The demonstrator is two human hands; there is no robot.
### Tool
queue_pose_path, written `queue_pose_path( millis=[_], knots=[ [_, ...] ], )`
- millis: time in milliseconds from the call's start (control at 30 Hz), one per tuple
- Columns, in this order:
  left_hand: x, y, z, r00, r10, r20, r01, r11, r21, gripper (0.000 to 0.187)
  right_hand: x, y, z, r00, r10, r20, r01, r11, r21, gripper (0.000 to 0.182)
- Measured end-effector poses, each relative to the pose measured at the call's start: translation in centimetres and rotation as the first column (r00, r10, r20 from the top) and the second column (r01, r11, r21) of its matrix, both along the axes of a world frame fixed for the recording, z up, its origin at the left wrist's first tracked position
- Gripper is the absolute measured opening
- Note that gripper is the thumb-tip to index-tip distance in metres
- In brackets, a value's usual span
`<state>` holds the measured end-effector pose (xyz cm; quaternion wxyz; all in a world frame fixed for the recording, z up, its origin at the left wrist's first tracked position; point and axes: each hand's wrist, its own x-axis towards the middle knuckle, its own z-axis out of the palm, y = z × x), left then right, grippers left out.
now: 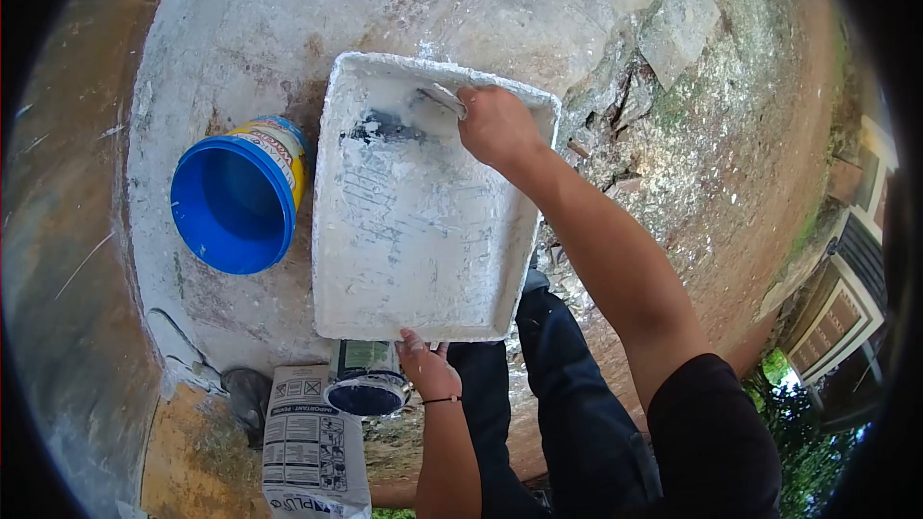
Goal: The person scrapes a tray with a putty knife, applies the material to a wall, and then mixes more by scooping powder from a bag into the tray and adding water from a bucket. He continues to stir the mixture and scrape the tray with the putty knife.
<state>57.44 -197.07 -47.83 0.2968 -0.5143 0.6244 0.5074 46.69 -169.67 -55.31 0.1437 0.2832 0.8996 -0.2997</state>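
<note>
A large rectangular tray (423, 221), crusted with white paint or plaster, is in the middle of the view. A dark patch shows on its inner surface near the far end. My right hand (498, 125) is closed around a scraper (444, 99), whose thin blade meets the tray's inside near the far right corner. At the near edge, my left hand (428, 370) grips the tray's rim, its thumb over the edge and the other fingers mostly hidden below. Just under that edge, beside my left hand, sits a paint can (367, 394) with a dark top.
An open blue bucket (234, 202) with a yellow label stands left of the tray. A printed paper sack (312, 442) lies at the lower left, beside a dark object (248, 404). Broken concrete (681, 27) and rubble lie on the right. My legs (586, 384) are below the tray.
</note>
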Motion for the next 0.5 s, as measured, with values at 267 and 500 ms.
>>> queue_pose_path(
  millis=[267, 500],
  knots=[
    [0.3, -0.6, -0.7, 1.0, -0.002, -0.011, 0.002, 1.0, 0.019, 0.056, 0.4, 0.8, -0.2, 0.989, 0.134, -0.062, -0.137, 0.99, -0.036, 0.022],
    [0.3, -0.4, -0.7, 1.0, -0.003, -0.005, 0.003, 1.0, -0.012, 0.056, 1.9, 1.6, 0.9, 0.987, 0.156, -0.035, -0.15, 0.98, 0.134, 0.023]
  ],
)
